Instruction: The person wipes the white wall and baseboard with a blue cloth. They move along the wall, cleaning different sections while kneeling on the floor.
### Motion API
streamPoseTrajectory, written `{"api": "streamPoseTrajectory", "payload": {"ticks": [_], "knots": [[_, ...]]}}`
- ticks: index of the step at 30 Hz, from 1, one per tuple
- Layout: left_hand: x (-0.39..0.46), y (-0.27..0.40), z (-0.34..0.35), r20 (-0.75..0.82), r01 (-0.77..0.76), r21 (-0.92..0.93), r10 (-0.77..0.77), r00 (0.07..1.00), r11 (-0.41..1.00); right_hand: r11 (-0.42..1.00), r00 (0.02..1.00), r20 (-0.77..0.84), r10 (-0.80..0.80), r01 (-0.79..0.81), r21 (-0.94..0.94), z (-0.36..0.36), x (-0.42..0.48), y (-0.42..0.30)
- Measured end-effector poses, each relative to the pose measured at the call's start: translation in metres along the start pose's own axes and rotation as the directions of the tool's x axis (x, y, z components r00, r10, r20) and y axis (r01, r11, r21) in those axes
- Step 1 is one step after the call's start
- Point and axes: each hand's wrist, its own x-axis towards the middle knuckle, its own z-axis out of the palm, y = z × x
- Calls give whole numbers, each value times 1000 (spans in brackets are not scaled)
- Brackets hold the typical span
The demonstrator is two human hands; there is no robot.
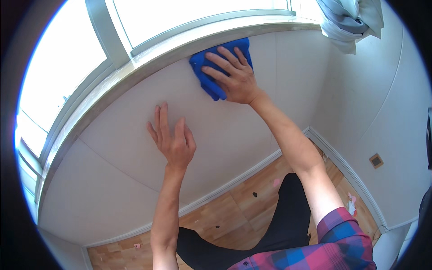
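Just under the window sill, my right hand [236, 76] lies spread over a folded blue cloth [206, 60] and holds it flat against the white wall panel [216, 125]. The cloth's upper edge meets the underside of the sill, and its lower left corner hangs loose in folds. Lower and to the left, my left hand [173, 138] is raised in front of the same panel with nothing in it. Its fingers are apart; whether they touch the panel I cannot tell.
A stone-like window sill [145, 67] curves above the panel, below bright windows [202, 17]. A knotted curtain [351, 20] hangs at the right corner. White baseboard [233, 182] borders the wood-look floor [236, 209], where small scraps lie. A wall socket [376, 161] sits on the right wall.
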Motion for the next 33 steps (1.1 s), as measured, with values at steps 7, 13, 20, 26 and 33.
{"api": "streamPoseTrajectory", "payload": {"ticks": [7, 13, 20, 26, 33], "knots": [[11, 16, 20, 51, -75, 49, 72, 996, 996, 998, 997, -40, 59, -59, -1, -17, -28, 59], [18, 25, 34, 63, -116, 47, 112, 992, 992, 974, 963, -147, 226, -227, 12, -22, -50, 76], [14, 35, 50, 87, -103, 44, 99, 991, 994, 774, 763, -151, 629, -633, 21, 3, -99, 4], [9, 21, 68, 20, -185, 108, 184, 983, 977, 778, 764, -206, 611, -628, -20, -8, -57, 19], [6, 25, 80, -13, -156, 121, 158, 987, 980, 783, 767, -238, 595, -621, -44, 4, -79, 43]]}}
